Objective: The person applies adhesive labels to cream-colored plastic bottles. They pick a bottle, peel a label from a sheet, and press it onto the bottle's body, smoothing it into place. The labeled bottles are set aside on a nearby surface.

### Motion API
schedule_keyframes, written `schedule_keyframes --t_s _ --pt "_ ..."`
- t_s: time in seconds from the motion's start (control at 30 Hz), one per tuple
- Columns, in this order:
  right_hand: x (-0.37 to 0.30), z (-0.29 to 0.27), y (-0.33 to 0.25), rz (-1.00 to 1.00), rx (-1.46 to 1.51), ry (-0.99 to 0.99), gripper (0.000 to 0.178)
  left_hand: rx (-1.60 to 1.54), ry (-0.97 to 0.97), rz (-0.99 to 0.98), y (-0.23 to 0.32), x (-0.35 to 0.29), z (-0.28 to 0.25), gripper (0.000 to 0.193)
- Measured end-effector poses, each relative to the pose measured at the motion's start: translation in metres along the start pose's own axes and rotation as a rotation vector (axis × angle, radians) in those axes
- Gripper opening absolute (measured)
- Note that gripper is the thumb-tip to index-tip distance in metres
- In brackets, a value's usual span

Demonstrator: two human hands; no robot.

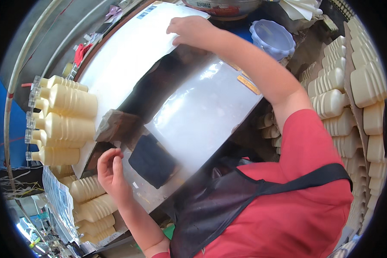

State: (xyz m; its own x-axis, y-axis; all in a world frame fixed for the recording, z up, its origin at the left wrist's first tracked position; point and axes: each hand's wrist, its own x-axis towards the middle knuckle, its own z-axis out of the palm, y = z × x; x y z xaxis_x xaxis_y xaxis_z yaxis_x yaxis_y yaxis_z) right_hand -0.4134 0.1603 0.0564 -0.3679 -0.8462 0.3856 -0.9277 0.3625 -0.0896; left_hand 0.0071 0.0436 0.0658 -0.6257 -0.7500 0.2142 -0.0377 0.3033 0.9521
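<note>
My right hand (pixel 192 32) is at the far end of a large white sheet (pixel 129 56), its bent fingers and thumb closed at the sheet's edge. My left hand (pixel 112 172) is raised at the sheet's near-left end, fingertips curled toward the thumb; whatever they pinch is too small to make out. Just beyond it lies a brownish block with a cloudy, plastic-like surface (pixel 116 125). A folded black cloth (pixel 152 161) lies to the right of my left hand. A glossy pale panel (pixel 202 103) spans the table's right side, with a dark strip (pixel 155 88) between it and the sheet.
Cream plastic bottles (pixel 73 101) are stacked at the left edge, with more (pixel 94 206) below. Rows of cream bottles (pixel 331 94) fill the right side. A pale blue scalloped basin (pixel 273 38) stands at the far right, near a large round tub (pixel 223 8). A red cloth (pixel 81 53) lies far left.
</note>
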Motion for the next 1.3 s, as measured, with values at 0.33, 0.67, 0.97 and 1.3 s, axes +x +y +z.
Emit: schedule_keyframes --t_s 0.33,0.67,0.97,1.3 --pt "0.01 -0.023 -0.002 -0.248 -0.314 -0.197 0.021 -0.319 -0.256 -0.291 -0.009 0.055 0.058 0.021" --pt "0.047 -0.037 -0.012 -0.252 -0.161 0.318 0.007 -0.87 -0.378 -0.438 -0.022 0.117 0.111 0.065" --pt "-0.083 -0.051 -0.12 -0.282 0.017 0.291 0.006 -0.991 -0.343 -0.436 -0.02 0.095 0.122 0.075" --pt "-0.156 -0.045 -0.174 -0.307 0.297 0.074 0.007 -0.435 -0.034 -0.439 -0.014 0.021 0.103 0.047"
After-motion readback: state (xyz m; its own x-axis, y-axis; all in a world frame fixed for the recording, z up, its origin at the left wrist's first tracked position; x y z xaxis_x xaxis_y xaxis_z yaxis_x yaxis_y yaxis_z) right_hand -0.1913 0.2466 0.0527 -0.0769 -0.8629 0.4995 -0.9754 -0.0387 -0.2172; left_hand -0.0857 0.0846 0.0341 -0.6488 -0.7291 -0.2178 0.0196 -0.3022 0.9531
